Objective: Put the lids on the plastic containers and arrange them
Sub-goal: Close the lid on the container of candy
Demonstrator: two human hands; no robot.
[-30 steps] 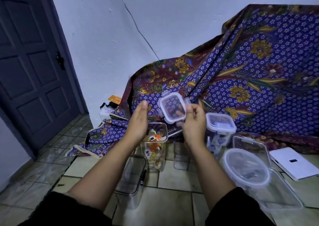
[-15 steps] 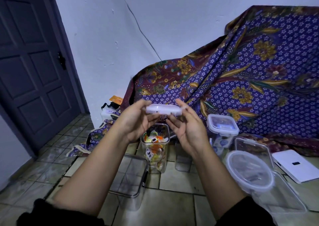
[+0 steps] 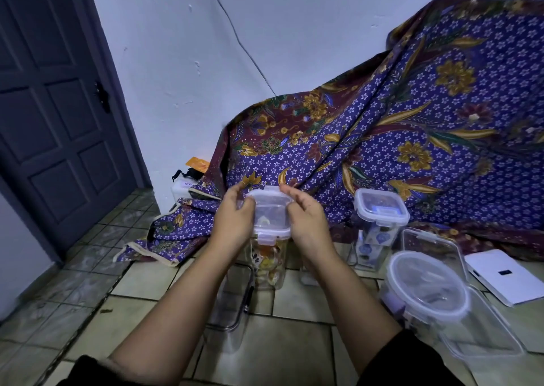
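A clear square lid [image 3: 270, 213] with clip flaps sits on top of a tall clear container [image 3: 269, 263] filled with small colourful items. My left hand [image 3: 234, 220] grips the lid's left side and my right hand [image 3: 306, 223] its right side. To the right stands a tall container [image 3: 372, 238] with its lid [image 3: 381, 206] on. A round lidded container [image 3: 426, 285] lies at the right, on a flat rectangular lid [image 3: 482, 335]. An empty open container [image 3: 228, 306] stands in front of the filled one, partly hidden by my left arm.
A purple flowered cloth [image 3: 412, 120] drapes over something against the white wall. A white flat box [image 3: 506, 275] lies on the tiled floor at the right. A dark door [image 3: 56, 106] is at the left. A small white box with an orange card [image 3: 197, 164] sits by the wall.
The lid was held upright in my right hand, then flat between both hands. Now it has come down onto the filled container with both hands on its sides.
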